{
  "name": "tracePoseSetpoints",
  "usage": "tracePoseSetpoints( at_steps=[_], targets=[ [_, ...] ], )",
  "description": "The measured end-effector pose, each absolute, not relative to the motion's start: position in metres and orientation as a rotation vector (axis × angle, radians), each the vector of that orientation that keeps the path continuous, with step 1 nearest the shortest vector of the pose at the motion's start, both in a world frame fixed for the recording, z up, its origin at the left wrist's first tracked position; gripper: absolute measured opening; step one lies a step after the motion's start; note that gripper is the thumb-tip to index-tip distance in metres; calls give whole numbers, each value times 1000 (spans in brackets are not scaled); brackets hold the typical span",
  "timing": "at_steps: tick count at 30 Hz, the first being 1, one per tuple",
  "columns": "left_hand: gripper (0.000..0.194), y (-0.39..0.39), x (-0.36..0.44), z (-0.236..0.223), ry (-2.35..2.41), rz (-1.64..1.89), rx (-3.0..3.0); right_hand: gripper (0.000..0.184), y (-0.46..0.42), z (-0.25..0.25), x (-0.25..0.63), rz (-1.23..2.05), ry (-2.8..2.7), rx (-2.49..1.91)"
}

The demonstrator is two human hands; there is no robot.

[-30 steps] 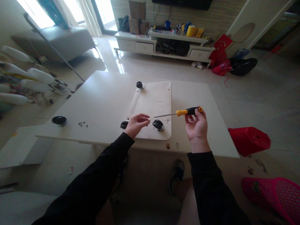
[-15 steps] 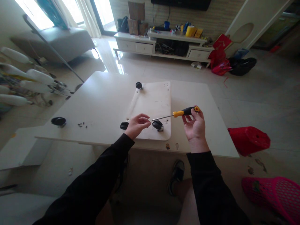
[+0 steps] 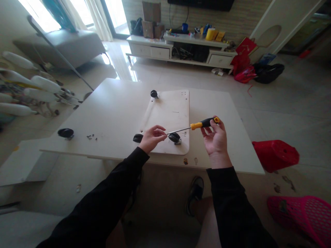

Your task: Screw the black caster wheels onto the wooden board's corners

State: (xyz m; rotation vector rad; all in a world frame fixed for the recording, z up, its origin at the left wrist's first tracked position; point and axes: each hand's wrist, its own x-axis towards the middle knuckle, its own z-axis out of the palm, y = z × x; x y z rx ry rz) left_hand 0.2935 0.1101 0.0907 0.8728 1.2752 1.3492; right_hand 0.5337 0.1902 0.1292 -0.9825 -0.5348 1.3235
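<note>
My right hand [image 3: 214, 137] holds a yellow-and-black screwdriver [image 3: 204, 123] by its handle, the shaft pointing left. The screwdriver's tip meets the fingertips of my left hand [image 3: 154, 137], which pinch a tiny dark screw, mostly hidden by the fingers. Below the tip, a black caster wheel [image 3: 174, 138] stands on the near right corner of a pale rounded board [image 3: 168, 115]. Another caster [image 3: 154, 94] is at the board's far left corner. A further caster [image 3: 138, 138] is partly hidden behind my left hand.
The board lies on a white table [image 3: 111, 106]. Several small dark screws [image 3: 91, 137] and a loose caster [image 3: 66, 133] lie on its left side. A red bucket [image 3: 275, 155] and a pink basket [image 3: 300, 213] are on the floor at the right. A low cabinet [image 3: 148, 51] stands beyond.
The screwdriver's tip has come slightly closer to the left fingertips and now meets them. Both hands otherwise hold nearly the same pose; the view has shifted very slightly.
</note>
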Motion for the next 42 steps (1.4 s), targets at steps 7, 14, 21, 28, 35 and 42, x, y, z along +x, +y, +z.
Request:
tracePoseSetpoints(
  at_steps=[7, 14, 21, 28, 35, 42],
  targets=[
    [40, 112, 292, 86, 1307, 1352, 913, 57, 190, 127, 535, 1323, -592, -978],
    [27, 114, 290, 82, 1364, 1316, 1071, 60, 191, 126, 536, 1314, -604, -995],
    [26, 114, 290, 80, 1364, 1326, 1103, 61, 192, 127, 535, 1279, -616, -1009],
    [30, 113, 293, 83, 1279, 1413, 1060, 66, 194, 122, 535, 1255, -613, -1037],
    [28, 112, 295, 85, 1260, 1444, 1063, 71, 194, 123, 535, 1277, -643, -996],
    [28, 112, 297, 87, 1268, 1445, 1092, 71, 194, 120, 534, 1216, -694, -987]
  ],
)
